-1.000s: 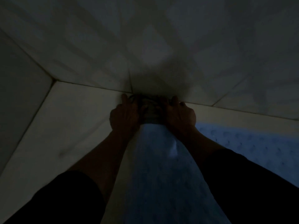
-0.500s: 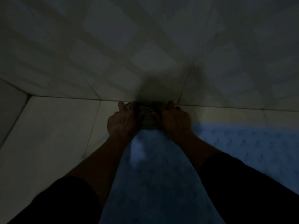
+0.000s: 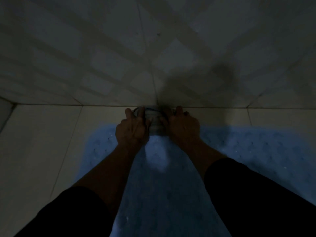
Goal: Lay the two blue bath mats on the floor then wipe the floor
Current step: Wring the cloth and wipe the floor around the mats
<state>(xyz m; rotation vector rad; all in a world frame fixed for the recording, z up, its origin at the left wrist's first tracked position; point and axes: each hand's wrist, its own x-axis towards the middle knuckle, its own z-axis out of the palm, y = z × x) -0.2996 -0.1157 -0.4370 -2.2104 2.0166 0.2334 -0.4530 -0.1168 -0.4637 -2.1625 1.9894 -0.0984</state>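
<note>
Very dim room. Pale tiled floor meets a tiled wall along a horizontal seam just past the hands; faint crossed shadow bands and one dark blotchy shadow on the wall. Grout lines visible on both surfaces.

Blue bath mat lies flat on the floor, spreading left and right under both forearms, dotted/bumpy texture visible. Its far edge stops short of the wall, leaving a strip of bare tile. Whether this is one mat or two overlapping: cannot tell in this light.

Left hand and right hand are side by side, palms down, fingers curled, both gripping a bunched grey cloth between them. The cloth sits on the bare tile strip right at the wall seam, at the mat's far edge. Thumbs and fingertips press onto or around the wad; it looks striped or folded, detail too dark to confirm.

Dark sleeves cover both upper forearms.

No brands, labels or readable writing visible.
</note>
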